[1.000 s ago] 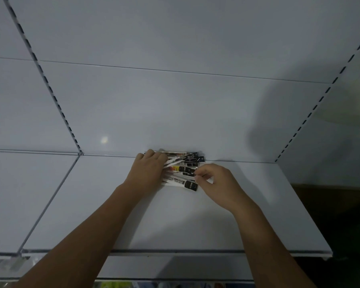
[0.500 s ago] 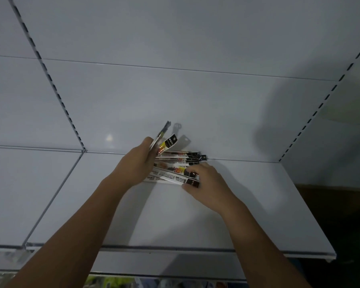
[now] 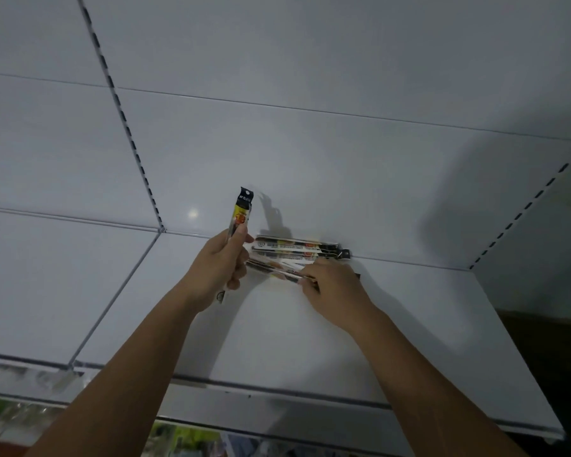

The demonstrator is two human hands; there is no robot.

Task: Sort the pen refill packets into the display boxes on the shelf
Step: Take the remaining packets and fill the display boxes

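Several pen refill packets lie in a flat pile at the back of a white shelf, against the rear wall. My left hand grips one packet and holds it upright; its black top sticks up above my fingers and its lower end shows below my palm. My right hand is at the pile's right end, fingers curled and pinching the near packet there. No display box is in view.
A slotted upright runs down the rear wall at the left, another at the right corner. A neighbouring white shelf adjoins on the left. Colourful goods show below the shelf's front edge. A dark area lies at the right.
My left hand lifted one packet off the pile and turned it upright. My right hand slid from the pile's right end onto the near packet.
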